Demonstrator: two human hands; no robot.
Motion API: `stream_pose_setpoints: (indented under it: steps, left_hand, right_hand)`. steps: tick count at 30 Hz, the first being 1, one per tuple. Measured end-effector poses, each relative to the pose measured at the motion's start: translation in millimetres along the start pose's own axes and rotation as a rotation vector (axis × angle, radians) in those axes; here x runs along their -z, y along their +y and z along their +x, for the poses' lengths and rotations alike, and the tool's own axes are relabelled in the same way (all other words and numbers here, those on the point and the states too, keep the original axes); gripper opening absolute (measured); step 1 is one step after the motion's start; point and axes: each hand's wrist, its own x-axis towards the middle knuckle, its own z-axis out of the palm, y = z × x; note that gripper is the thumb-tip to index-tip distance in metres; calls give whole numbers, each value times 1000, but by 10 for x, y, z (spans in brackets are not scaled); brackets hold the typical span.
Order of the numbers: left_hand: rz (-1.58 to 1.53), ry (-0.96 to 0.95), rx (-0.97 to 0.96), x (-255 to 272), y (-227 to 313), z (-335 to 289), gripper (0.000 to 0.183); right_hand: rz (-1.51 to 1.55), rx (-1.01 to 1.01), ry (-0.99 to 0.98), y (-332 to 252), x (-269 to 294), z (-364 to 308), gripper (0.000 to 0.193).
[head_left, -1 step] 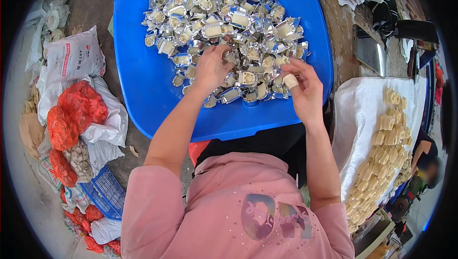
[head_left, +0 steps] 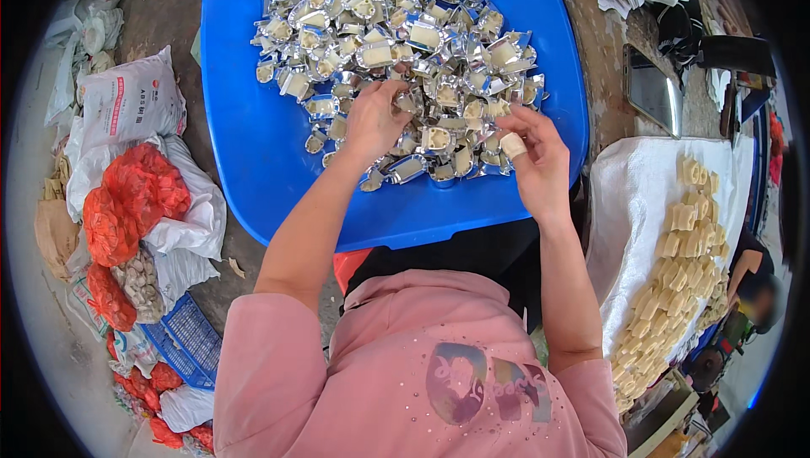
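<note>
A wide blue tub (head_left: 245, 179) in front of me holds a heap of small chrome-silver plastic parts (head_left: 422, 36) with cream insides. My left hand (head_left: 376, 124) reaches into the near part of the heap. Its fingers and thumb close around one silver part (head_left: 408, 103), which they partly hide. At the heap's right edge is my right hand (head_left: 542, 158), fingers bent and apart from the thumb, with no part seen between them. A cream wrap, seemingly tape or a finger cot, covers the tip of the right thumb (head_left: 513, 145).
Right of the tub, many cream plastic pieces (head_left: 675, 281) lie in rows on a white cloth (head_left: 629, 196). A phone or tablet (head_left: 654, 91) is beyond them. White sacks (head_left: 131, 99), red bags (head_left: 139, 192) and a blue crate (head_left: 186, 340) stand at left. Another person is at far right.
</note>
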Motion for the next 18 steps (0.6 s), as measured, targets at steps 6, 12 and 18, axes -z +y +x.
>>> stream_pose_setpoints:
  steps: [6, 12, 18]
  left_hand:
    - [-511, 4, -142, 148, -98, -247, 42]
    - [-1113, -623, -69, 458, 362, -565, 71]
    - [-1365, -563, -118, 303, 559, -733, 81]
  right_hand:
    - [-3, -6, -43, 3, -6, -103, 37]
    - [-24, 36, -312, -191, -172, -165, 34]
    - [342, 145, -347, -173, -153, -337, 28]
